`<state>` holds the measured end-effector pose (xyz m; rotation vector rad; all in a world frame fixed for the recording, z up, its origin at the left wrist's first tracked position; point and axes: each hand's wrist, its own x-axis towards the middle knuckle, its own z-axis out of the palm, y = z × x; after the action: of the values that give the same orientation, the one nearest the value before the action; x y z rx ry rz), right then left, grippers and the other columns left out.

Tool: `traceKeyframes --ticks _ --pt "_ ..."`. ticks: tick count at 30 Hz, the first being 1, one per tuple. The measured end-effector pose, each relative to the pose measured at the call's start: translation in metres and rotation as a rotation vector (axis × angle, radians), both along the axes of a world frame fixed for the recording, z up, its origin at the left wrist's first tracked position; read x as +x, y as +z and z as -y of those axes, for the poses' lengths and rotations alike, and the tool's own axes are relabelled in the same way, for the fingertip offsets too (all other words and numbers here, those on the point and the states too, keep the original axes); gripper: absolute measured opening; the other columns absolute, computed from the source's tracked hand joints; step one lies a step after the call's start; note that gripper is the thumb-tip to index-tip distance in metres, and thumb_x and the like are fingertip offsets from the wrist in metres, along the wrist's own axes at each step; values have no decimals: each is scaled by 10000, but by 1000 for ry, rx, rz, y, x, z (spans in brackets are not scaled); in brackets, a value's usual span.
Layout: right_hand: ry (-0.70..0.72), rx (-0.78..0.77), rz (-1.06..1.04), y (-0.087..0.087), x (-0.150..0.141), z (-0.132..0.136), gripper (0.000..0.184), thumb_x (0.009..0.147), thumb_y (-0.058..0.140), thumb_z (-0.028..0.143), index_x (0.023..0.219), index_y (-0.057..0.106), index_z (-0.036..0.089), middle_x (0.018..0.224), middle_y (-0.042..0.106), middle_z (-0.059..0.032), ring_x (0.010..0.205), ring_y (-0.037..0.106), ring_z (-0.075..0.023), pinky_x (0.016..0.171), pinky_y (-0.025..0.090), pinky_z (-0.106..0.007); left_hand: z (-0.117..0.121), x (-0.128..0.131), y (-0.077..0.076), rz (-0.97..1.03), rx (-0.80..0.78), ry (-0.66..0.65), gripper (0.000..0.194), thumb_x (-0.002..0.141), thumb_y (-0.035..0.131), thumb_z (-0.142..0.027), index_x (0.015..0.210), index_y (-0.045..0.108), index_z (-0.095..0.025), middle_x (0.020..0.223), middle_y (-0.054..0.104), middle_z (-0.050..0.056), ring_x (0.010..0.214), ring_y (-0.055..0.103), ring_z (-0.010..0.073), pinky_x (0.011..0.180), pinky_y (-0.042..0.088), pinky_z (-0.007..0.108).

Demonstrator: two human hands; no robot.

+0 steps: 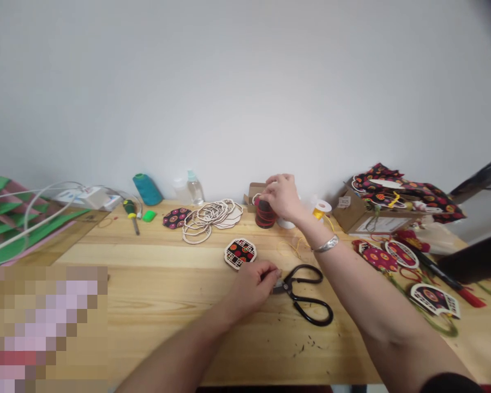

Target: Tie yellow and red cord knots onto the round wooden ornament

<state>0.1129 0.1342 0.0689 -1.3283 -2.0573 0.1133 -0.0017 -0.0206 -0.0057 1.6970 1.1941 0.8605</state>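
The right hand [282, 196] was closed over the top of a spool of dark thread [265, 214], with the fingers curled down around it, and a silver bangle [326, 244] was worn on that wrist. The left hand [249, 286] was pinched together just beside the blades of black-handled scissors [306, 295]; whether the blades, a thread or nothing was held could not be told, as the spot was hidden by the fingers. Just above that hand, a framed octagon of black and red floral fabric [240, 254] was lying flat on the pine table [167, 327], touched by neither hand. Loose yellow thread [290, 248] was strewn near the spool, and a spool of yellow ribbon [322, 210] was placed beyond it. The work was judged to be partway through: a heap of bare wooden frames [210, 221] was left unfilled behind the octagon, with one loose fabric hexagon [175, 217] beside it, while several fabric-filled frames [401, 254] were laid out at the right, near a cardboard box [355, 215] heaped with printed fabric [405, 188]. Farther left, a teal thread cone [147, 189], a plastic bottle [195, 188] and a screwdriver [130, 210] were set near the wall [245, 98].
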Motion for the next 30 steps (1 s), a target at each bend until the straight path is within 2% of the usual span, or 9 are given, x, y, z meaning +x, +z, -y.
traceKeyframes --ticks 3,7,11,15,17,20,22,26,30 --pt "-2 79 -192 24 13 5 109 765 639 214 674 688 182 1044 589 -98 1057 465 -277 905 402 -454 0 1 -1 -3 11 6 275 848 490 -320 651 593 -159 546 524 -27 538 454 108 546 341 231" --pt "3 133 -430 61 30 9 91 747 635 220 683 648 157 879 595 -67 852 554 -195 794 443 -387 0 1 -3 -8 29 -8 289 854 494 -328 640 600 -164 546 556 -19 538 487 115 552 365 233" --pt "-35 13 -571 74 39 10 138 766 598 251 705 634 133 601 551 -8 600 516 -135 616 426 -318 -3 0 -5 22 160 147 217 862 490 -293 773 642 -165 685 650 19 648 575 144 630 425 247" --pt "98 -266 -288 48 29 19 181 776 581 259 687 656 119 667 636 -60 670 577 -165 664 455 -334 -6 -1 -7 -75 321 234 181 857 504 -246 806 659 -168 768 684 47 718 605 160 681 436 263" --pt "294 -370 -109 26 16 25 233 758 612 275 926 693 136 937 690 -100 871 619 -215 788 480 -361 -6 0 -7 -122 331 196 183 855 505 -227 775 660 -171 743 687 45 703 610 160 677 434 266" --pt "476 -391 165 -8 -7 29 854 558 790 257 1342 471 145 1363 491 -152 1248 438 -316 1028 381 -421 -6 1 -8 -179 337 171 193 853 500 -211 753 660 -172 711 682 43 683 608 163 666 426 272" --pt "449 -405 239 -26 -20 29 977 529 810 284 1395 391 117 1386 450 -189 1271 403 -347 1037 374 -448 -5 0 -8 -203 346 158 205 853 495 -212 730 656 -175 677 666 37 650 592 158 644 415 270" --pt "391 -376 209 -45 -31 29 767 610 747 272 1304 484 75 1211 579 -192 1087 549 -303 924 459 -415 -4 -1 -7 -220 365 114 235 870 470 -223 721 646 -176 671 646 36 633 568 150 633 401 269" --pt "341 -319 108 -31 -16 32 552 640 696 252 1167 583 131 1085 636 -125 944 598 -247 832 488 -376 0 -1 -5 -157 412 132 215 889 461 -242 782 633 -172 702 640 42 662 568 152 662 413 276"
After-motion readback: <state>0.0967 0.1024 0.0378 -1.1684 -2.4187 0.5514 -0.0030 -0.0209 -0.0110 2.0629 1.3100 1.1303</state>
